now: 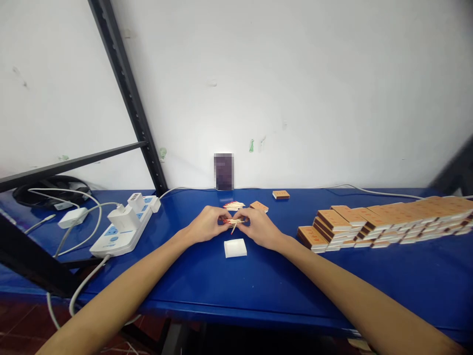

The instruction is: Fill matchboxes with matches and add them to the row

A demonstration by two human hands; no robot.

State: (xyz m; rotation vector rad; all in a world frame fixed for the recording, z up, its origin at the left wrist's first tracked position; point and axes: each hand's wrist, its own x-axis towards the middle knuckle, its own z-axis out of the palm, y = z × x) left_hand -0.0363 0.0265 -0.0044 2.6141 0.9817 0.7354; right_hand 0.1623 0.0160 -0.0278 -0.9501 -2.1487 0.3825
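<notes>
On the table (273,286), tray (235,248) before the match pile (234,206), power strip (113,240) left, matchbox stacks (380,218) right.

Fingers of the left hand (209,223) and right hand (260,228) hide part of the bunch of matches (233,223) between them, whose sticks are too small to count, and the right hand's edge covers some of a matchbox (259,205) behind it. Stacked matchboxes (384,214) run off the right edge, their print too small to read, while both forearms (142,283) leave at the bottom. A dark rectangle (223,171) against the wall (314,88) is blurred into blocks.
</notes>
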